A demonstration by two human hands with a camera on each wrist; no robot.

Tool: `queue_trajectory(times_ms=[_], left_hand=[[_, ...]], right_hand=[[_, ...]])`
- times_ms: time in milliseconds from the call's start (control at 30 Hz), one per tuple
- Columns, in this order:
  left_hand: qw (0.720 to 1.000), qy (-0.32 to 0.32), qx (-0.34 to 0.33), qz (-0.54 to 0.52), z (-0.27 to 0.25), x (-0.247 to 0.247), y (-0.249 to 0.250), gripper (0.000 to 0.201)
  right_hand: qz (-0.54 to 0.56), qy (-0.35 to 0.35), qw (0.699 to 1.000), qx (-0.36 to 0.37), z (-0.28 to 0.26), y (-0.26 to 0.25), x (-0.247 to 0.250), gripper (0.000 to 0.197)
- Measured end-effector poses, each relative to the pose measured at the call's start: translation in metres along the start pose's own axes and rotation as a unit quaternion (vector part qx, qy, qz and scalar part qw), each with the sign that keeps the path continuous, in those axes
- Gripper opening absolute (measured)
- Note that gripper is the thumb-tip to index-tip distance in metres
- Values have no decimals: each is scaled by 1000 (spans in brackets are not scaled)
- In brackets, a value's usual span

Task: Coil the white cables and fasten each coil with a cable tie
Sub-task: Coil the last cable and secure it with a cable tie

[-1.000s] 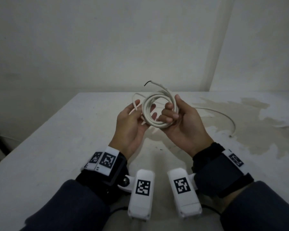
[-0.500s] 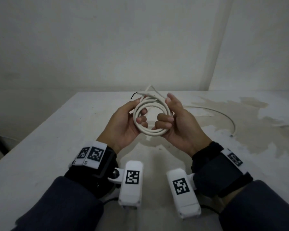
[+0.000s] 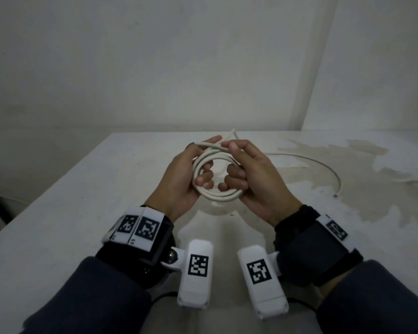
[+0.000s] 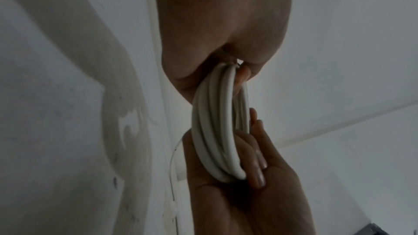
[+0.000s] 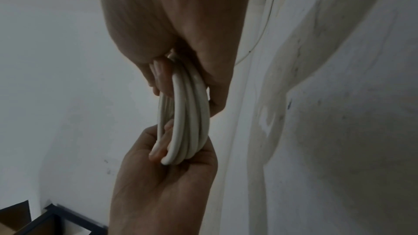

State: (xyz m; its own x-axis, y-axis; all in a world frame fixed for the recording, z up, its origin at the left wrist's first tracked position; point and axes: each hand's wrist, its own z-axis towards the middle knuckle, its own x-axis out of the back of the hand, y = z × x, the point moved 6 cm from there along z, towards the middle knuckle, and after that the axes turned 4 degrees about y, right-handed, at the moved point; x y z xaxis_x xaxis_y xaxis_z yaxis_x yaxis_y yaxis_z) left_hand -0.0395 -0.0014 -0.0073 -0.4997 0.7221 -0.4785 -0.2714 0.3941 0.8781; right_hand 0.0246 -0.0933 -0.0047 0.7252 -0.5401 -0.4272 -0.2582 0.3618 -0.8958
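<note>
A white cable coil of several loops hangs above the white table, held between both hands. My left hand grips its left side, fingers curled through the ring. My right hand grips the right side the same way. Both thumbs meet on the loose cable end, which sticks out at the top. In the left wrist view the coil runs edge-on from my left hand to the right hand. The right wrist view shows the coil edge-on too. No cable tie is in view.
A second thin white cable lies in a curve on the table to the right, over a brownish stain. White walls stand behind. The table's left edge drops to a dark floor. A dark frame shows low in the right wrist view.
The coil and both hands have come down and slightly toward me. My left fingers have curled through the ring. The loose end has swung down across the top, under both thumbs.
</note>
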Motion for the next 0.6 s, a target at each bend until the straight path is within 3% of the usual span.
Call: queue_trajectory(times_ms=[133,233,333,467,533,600], left_hand=[[999,-28,8,-23,-3,-4,0,41],[999,-37,-1,-2,-7,-9,2,30],[995,15,-59,74,-9,-10,6,20],[983,78,-122,115,-10,-6,16,22],[965,81,-179,176,-14,-5,28,18],[936,57,-248,244,-22,-10,42,13]], right_hand=[[2,-7,1000,-13,1,0,2,18],[1,-25,999,-20,0,0,1,19],[-29,-42,999,-16,-2,0,-2,17],[-79,-40,995,37,-2,-7,-6,15],[-90,-30,994,52,-2,-15,-1,29],[-192,-1,977,91,-2,-26,9,26]])
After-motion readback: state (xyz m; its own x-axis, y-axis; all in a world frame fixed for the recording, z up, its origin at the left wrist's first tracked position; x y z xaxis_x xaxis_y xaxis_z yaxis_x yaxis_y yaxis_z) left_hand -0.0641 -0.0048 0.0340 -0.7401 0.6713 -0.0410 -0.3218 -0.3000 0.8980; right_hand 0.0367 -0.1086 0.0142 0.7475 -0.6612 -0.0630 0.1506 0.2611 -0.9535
